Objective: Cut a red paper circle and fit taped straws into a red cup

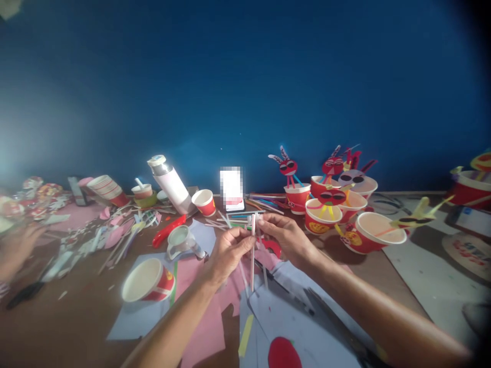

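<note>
A thin striped straw (252,260) stands near upright at the centre, pinched by the left hand (232,249). The right hand (284,235) narrowly pinches a small pale piece (259,217) beside the straw's top; whether these touch, I cannot tell. From the straw, a red oval (284,352) lies at five o'clock. At two o'clock, a red-and-white cup (323,217) bears a yellow emblem, its lettering illegible. At three o'clock, a round white object (468,253) carries red writing, too blurred to read.

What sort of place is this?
Probably a craft table, though whether in a home or workshop I can't tell: cups bearing red figures, a pink sheet, scattered scraps.
</note>
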A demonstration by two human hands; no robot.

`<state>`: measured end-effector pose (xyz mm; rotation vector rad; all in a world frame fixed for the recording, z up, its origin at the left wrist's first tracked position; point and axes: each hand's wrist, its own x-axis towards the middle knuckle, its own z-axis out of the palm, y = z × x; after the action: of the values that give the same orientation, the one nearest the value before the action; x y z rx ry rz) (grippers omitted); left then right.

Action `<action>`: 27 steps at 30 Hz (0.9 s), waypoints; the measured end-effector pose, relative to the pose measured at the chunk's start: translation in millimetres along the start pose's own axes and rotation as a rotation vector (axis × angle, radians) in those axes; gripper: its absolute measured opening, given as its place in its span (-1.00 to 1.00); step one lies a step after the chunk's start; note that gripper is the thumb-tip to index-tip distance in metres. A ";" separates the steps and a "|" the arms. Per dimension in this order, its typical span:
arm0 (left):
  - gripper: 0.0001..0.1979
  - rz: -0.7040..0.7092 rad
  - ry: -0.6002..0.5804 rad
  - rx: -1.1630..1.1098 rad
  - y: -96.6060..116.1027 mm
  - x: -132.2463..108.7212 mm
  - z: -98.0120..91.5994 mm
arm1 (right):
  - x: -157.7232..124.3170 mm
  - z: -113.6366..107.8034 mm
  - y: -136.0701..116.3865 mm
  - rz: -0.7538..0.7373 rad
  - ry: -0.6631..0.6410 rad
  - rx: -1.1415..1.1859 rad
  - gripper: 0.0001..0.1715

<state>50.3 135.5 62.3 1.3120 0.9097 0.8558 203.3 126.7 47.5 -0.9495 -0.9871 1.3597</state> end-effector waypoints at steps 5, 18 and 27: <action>-0.81 -0.005 0.003 0.013 -0.1 0.3 -0.5 | -1.2 0.7 2.2 0.007 0.004 0.004 -0.74; -0.78 -0.013 0.025 -0.008 -4.3 2.3 0.3 | -3.2 2.2 1.4 0.021 0.006 0.042 -0.76; -0.77 -0.002 0.029 -0.012 -7.4 1.0 2.1 | -3.0 2.1 8.2 0.016 0.003 0.043 -0.76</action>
<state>52.7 135.0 55.0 1.2908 0.9269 0.8794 198.8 123.7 40.4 -0.9288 -0.9460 1.3870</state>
